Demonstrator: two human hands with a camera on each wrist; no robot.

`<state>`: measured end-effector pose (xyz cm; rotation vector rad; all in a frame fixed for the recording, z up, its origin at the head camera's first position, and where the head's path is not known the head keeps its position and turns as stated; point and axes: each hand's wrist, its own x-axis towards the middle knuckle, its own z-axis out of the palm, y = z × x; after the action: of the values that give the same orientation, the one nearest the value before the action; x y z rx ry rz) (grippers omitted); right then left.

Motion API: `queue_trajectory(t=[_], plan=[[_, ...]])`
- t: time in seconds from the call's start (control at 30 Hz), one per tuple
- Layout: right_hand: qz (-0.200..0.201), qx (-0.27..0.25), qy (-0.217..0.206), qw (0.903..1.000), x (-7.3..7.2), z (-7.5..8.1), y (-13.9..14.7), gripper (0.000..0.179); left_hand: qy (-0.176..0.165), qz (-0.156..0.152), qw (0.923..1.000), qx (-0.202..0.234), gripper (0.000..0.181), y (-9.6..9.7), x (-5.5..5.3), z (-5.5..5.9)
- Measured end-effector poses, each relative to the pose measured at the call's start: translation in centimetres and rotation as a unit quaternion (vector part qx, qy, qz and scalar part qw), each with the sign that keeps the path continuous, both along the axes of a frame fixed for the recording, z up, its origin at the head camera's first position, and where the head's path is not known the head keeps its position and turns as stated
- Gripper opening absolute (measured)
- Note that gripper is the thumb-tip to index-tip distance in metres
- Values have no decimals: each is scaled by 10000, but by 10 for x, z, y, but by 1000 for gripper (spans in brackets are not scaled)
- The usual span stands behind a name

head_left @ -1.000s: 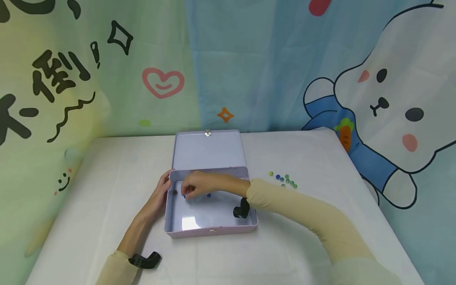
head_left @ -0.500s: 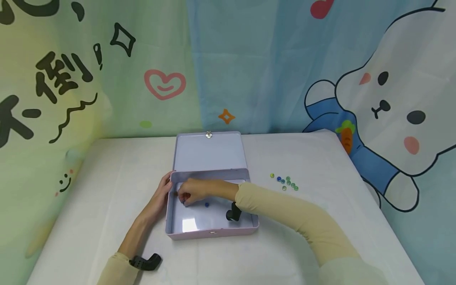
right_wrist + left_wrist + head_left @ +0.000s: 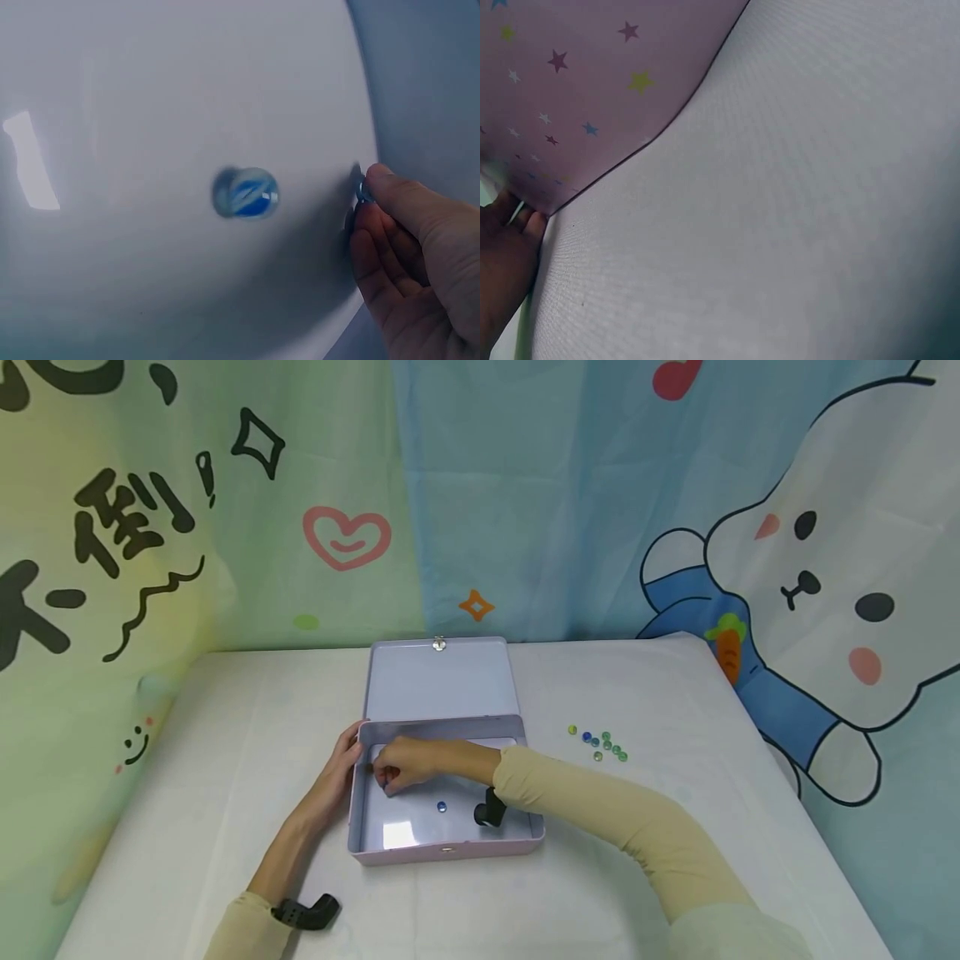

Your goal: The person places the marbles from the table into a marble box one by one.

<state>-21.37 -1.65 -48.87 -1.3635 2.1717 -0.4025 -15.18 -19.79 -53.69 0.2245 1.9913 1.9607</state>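
Note:
An open pale purple tin box [image 3: 480, 853] lies on the table, its lid [image 3: 441, 681] tipped back. Inside it, near the left wall, my right hand [image 3: 405, 762] pinches a small bluish glass marble [image 3: 365, 190] between thumb and fingertips, low at the box floor. A loose clear marble with blue swirls [image 3: 255, 193] is on the floor beside that hand. Partly hidden by the fingers, a small brown round thing [image 3: 368, 768] sits against the left wall. My left hand [image 3: 333, 772] holds the box's back left corner from outside; in the left wrist view the outer wall shows printed stars.
Several green, blue and yellow marbles [image 3: 607, 745] lie grouped on the white tablecloth [image 3: 637, 693] to the right of the box. A printed curtain [image 3: 495, 510] hangs right behind the table. Each wrist wears a black camera [image 3: 307, 912].
My right hand has shifted a little left and nearer the front inside the box. The loose blue marble has rolled toward the front of the box. My left hand stays put.

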Motion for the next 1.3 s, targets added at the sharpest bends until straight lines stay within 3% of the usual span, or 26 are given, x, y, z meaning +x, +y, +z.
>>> queue_trajectory(t=[0.27, 0.53, 0.67, 0.8, 0.97, 1.1, 1.3], plan=[[-30, 75, -76, 9999, 1, 5, -1, 17, -26, 83, 9999, -124, 55, -1, 1, -1], [-122, 76, -203, 9997, -2, 15, 10, 31, -94, 51, 9999, -85, 54, 0, 0, -3], [-101, -123, -389, 9991, 1, 31, 23, 35, -102, 61, 9998, -158, 54, 1, 0, -3], [-186, -492, -595, 9968, 4, 56, 45, 35, -149, 96, 9995, -258, 55, 2, 1, -2], [-696, -1094, -747, 9887, 7, 86, 87, 34, -155, 139, 9994, -284, 55, 1, 0, -2], [-1274, -1602, -822, 9754, 6, 101, 132, 34, -86, 95, 9997, -218, 54, 0, 0, -3], [-2485, -1834, -591, 9493, 2, 105, 207, 29, -13, 14, 9999, -172, 53, -1, -1, -2]])
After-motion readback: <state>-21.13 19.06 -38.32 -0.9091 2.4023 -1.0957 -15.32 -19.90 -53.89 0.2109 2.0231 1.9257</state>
